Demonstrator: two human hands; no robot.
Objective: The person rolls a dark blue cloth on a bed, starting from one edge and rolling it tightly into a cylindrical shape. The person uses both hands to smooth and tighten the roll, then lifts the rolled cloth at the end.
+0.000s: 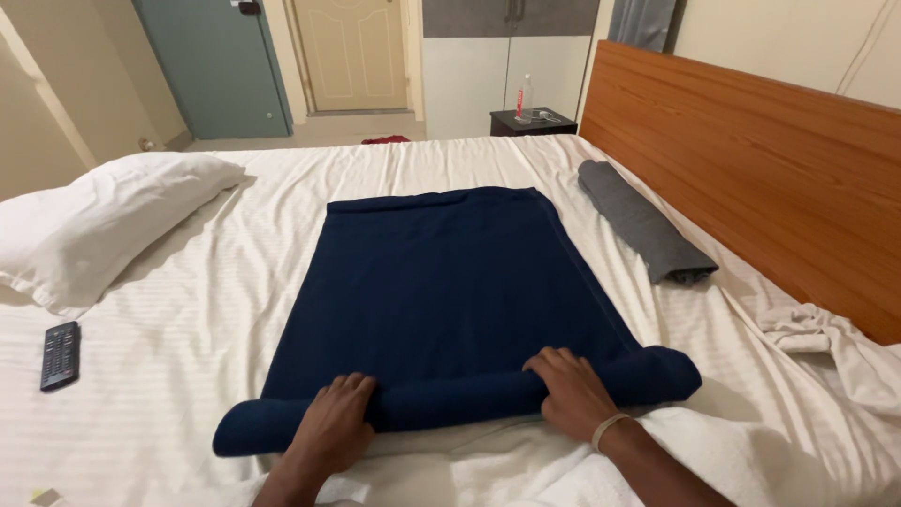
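A dark navy towel [441, 282] lies flat on the white striped bed sheet [225, 310], its near edge rolled into a thick tube across the front. My left hand [333, 427] presses on the left part of the roll, fingers curled over it. My right hand [571, 392], with a thin band on its wrist, grips the right part of the roll. The far end of the towel lies smooth toward the foot of the bed.
A rolled grey towel [643, 225] lies beside the wooden headboard [770, 169] at right. A white pillow [94, 225] and a black remote [59, 355] sit at left. Crumpled white cloth [826, 343] is at right. A dark nightstand [531, 122] holds a bottle.
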